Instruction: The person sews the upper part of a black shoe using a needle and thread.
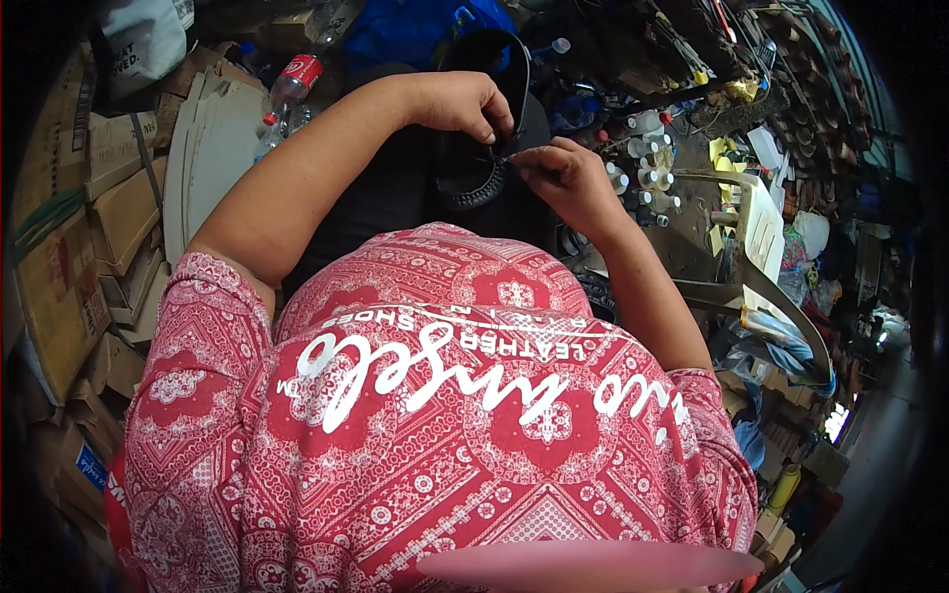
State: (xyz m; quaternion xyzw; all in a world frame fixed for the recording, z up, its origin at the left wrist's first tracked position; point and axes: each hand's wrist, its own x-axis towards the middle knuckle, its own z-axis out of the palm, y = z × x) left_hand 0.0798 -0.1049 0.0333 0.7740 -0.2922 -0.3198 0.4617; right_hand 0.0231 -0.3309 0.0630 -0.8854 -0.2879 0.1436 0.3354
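Observation:
On my lap lies a black shoe [473, 194], with a curved, ridged edge toward me and a dark, rounded part standing up at the far side. My left hand [463, 104] reaches over it from the left, fingers bent down and closed at the shoe's edge. From the right, my right hand [571, 178] comes in with thumb and forefinger pinched together close to the left fingertips. Whatever thin thing the right fingers grip is too small and dark to make out. Black cloth under the shoe blends with it, so its outline is partly lost.
Cardboard boxes [124, 222] and pale sheets [203, 163] are stacked at my left, beside a plastic bottle with a red label [295, 79]. Several small white-capped bottles [652, 178] stand at my right, near a curved metal strip [816, 341]. A blue bag [395, 35] lies beyond the shoe.

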